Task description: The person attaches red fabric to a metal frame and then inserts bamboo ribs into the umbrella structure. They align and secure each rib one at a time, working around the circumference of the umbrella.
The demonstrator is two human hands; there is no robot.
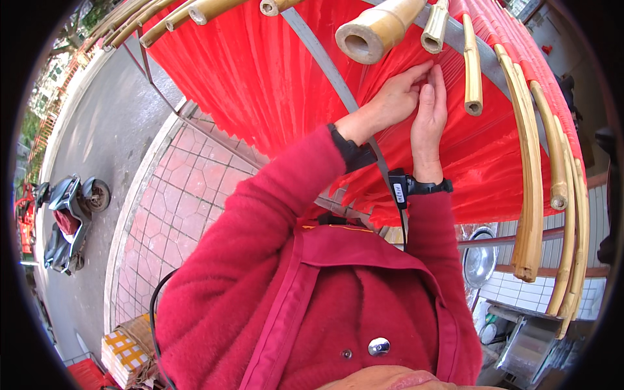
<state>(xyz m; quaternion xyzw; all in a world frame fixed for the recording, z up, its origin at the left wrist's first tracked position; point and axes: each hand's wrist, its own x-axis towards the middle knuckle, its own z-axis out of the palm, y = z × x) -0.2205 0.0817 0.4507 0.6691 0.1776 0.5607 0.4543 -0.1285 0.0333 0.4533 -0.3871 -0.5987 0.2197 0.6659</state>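
Thin red strips (240,71), packed like pleated cloth, hang from bamboo poles at the top. Among them, just under a thick hollow bamboo pole (370,40), my two hands meet. My left hand (390,97) reaches in from the left, fingers closed against the red strips. Close beside it, my right hand (429,123) points upward, its thumb and fingers pinched together at the strips. The fingertips nearly touch each other, and exactly how much of the material they grip is hidden. A thinner bamboo pole (434,32) ends just above them.
A flat grey metal bar (322,58) crosses the strips by my left forearm. More bamboo poles (528,227) jut out at the right. A metal basin (480,257) stands low right. A parked scooter (68,224) is on the road, and taped cardboard (127,351) lies lower left.
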